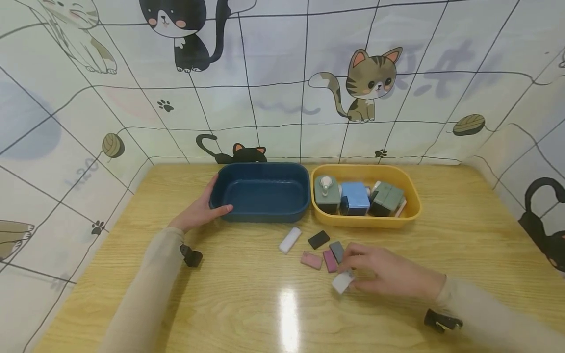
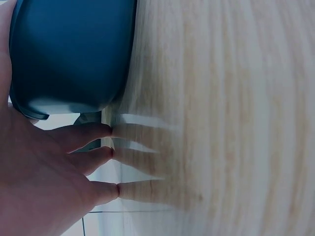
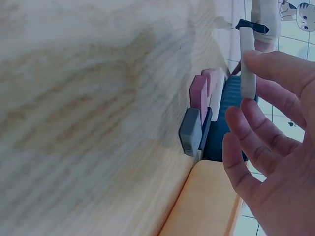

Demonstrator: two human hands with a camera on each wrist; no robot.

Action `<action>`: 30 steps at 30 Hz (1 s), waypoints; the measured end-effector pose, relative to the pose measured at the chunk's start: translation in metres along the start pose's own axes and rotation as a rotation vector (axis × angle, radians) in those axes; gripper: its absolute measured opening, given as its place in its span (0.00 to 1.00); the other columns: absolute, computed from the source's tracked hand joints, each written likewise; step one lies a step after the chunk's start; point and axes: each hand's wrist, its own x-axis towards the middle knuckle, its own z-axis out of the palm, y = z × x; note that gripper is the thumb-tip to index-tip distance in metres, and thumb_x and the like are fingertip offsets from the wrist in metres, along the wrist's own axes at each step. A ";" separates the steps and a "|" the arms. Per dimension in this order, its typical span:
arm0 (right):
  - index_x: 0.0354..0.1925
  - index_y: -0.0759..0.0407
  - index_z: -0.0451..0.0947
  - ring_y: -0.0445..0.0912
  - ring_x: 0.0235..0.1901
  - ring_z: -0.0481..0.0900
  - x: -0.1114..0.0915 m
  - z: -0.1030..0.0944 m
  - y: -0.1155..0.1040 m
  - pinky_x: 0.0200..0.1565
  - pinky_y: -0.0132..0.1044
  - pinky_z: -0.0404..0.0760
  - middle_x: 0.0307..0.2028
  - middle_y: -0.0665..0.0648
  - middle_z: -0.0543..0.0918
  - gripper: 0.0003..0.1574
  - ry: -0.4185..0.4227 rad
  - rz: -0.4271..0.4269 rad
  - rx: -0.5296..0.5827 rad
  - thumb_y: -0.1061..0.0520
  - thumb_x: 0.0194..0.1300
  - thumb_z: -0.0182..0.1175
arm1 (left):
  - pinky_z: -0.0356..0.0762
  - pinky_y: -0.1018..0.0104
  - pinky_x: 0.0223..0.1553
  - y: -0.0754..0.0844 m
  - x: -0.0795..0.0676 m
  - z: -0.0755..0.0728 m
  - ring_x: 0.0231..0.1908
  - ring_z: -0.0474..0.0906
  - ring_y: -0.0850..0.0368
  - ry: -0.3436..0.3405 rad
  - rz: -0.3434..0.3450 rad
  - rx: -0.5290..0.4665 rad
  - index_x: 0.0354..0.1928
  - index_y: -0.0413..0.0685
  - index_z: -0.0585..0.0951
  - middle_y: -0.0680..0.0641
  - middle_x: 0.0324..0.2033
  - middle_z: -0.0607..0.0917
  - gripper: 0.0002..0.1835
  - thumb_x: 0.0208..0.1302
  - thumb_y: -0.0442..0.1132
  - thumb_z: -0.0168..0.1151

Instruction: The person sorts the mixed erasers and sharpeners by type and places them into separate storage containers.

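Note:
At the left end of the dark blue bin [image 1: 265, 218], my left hand [image 1: 200, 211] rests against it, thumb along the front wall. Its lower fingers are fairly straight, fingertips [image 2: 101, 189] touching the table in the left wrist view. My right hand [image 1: 384, 272] pinches a small white rectangular block [image 1: 343, 281] between thumb and fingers, seen edge-on in the right wrist view. Close by on the table lie a grey block [image 1: 337, 251], a magenta block [image 1: 329, 261], a pink block [image 1: 311, 260], a black block [image 1: 319, 239] and a longer white block [image 1: 290, 240].
A yellow bin [image 1: 366, 222] stands against the blue bin's right side. It holds a green pump-topped container [image 1: 327, 196], a blue box [image 1: 355, 196] and a green box [image 1: 386, 197]. Cat-printed sheeting [image 1: 278, 108] rises behind the wooden table [image 1: 238, 294] and at both sides.

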 end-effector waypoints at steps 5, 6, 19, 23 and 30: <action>0.50 0.50 0.81 0.39 0.41 0.75 0.008 -0.006 -0.001 0.42 0.33 0.79 0.44 0.42 0.73 0.21 0.009 -0.035 -0.024 0.59 0.56 0.71 | 0.44 0.36 0.66 0.000 0.000 -0.001 0.72 0.36 0.40 0.001 0.005 -0.005 0.75 0.68 0.29 0.49 0.75 0.32 0.56 0.63 0.58 0.62; 0.50 0.50 0.81 0.39 0.40 0.75 0.009 -0.007 -0.002 0.42 0.33 0.79 0.44 0.42 0.73 0.22 0.011 -0.037 -0.030 0.60 0.56 0.71 | 0.44 0.36 0.66 0.000 0.001 -0.001 0.72 0.36 0.40 0.001 0.006 -0.005 0.75 0.68 0.29 0.49 0.75 0.33 0.56 0.63 0.58 0.62; 0.48 0.48 0.81 0.41 0.40 0.76 0.034 -0.023 -0.004 0.43 0.35 0.79 0.45 0.44 0.75 0.18 0.022 -0.043 -0.080 0.56 0.58 0.71 | 0.42 0.34 0.65 0.027 -0.012 -0.005 0.72 0.34 0.36 -0.034 -0.007 -0.045 0.76 0.54 0.30 0.42 0.74 0.32 0.54 0.66 0.47 0.62; 0.47 0.50 0.81 0.41 0.39 0.76 0.046 -0.029 -0.002 0.41 0.34 0.79 0.44 0.46 0.76 0.17 0.032 -0.076 -0.104 0.55 0.58 0.70 | 0.43 0.34 0.65 0.039 -0.017 -0.007 0.71 0.35 0.34 -0.038 -0.008 -0.037 0.75 0.48 0.31 0.39 0.74 0.32 0.53 0.66 0.45 0.61; 0.47 0.52 0.81 0.39 0.38 0.75 0.068 -0.034 0.001 0.39 0.36 0.80 0.42 0.46 0.74 0.16 0.051 -0.116 -0.094 0.55 0.59 0.69 | 0.43 0.34 0.65 0.010 -0.004 -0.004 0.72 0.34 0.38 -0.021 -0.004 -0.022 0.75 0.63 0.29 0.48 0.75 0.32 0.55 0.65 0.53 0.62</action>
